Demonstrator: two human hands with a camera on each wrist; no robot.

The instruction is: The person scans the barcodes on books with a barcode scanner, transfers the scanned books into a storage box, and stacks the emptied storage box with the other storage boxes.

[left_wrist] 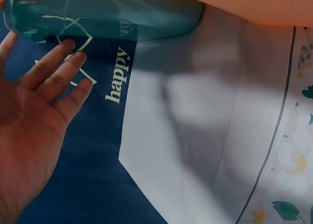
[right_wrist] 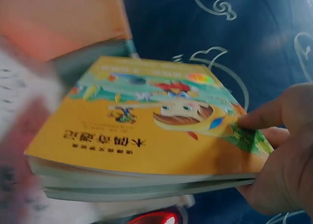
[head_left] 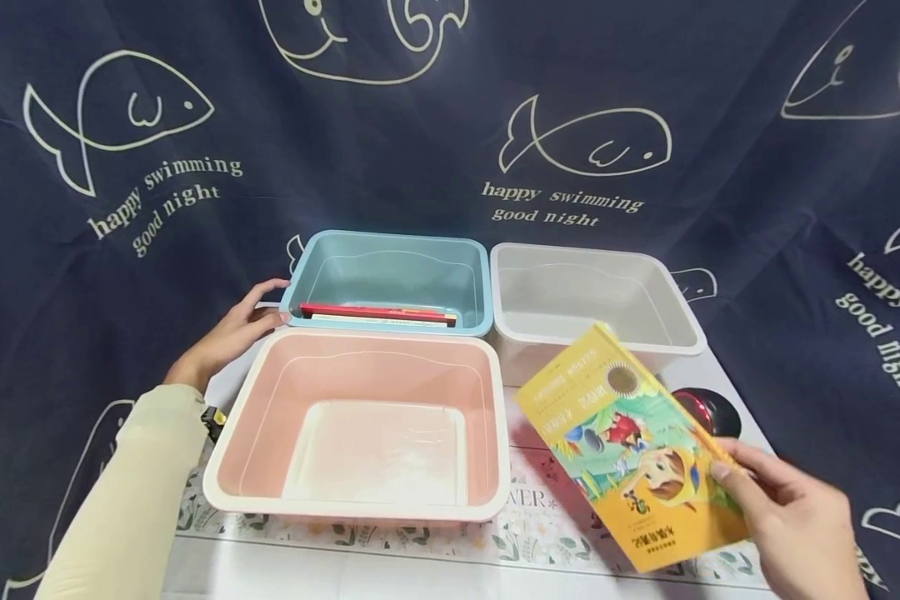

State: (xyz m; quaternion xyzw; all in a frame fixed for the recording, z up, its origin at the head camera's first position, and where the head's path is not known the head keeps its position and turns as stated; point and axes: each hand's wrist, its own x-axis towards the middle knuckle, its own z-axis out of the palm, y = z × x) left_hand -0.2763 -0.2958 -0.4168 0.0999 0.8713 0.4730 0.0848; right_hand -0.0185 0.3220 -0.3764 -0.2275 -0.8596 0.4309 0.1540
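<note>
A yellow picture book (head_left: 630, 467) with a cartoon child in a yellow hood on its cover is pinched by its edge in my right hand (head_left: 795, 508). The thumb (right_wrist: 259, 117) lies on the cover; other fingers are hidden beneath the book. It tilts in front of the grey bin (head_left: 600, 337). My left hand (head_left: 236, 327) is at the left end of the blue bin (head_left: 390, 242), fingertips right at its rim. In the left wrist view, the fingers (left_wrist: 73, 99) extend loosely, palm showing. A thin red-spined book (head_left: 378, 312) lies in the blue bin, by its near wall.
The pink bin (head_left: 356, 507) stands in front of the blue one, its floor bare. A rounded black object (head_left: 720, 415) with a red glow sits partly behind the book. Beneath is a white table with a flowered cloth (head_left: 315, 533); a dark fish-print curtain (head_left: 390, 150) hangs behind.
</note>
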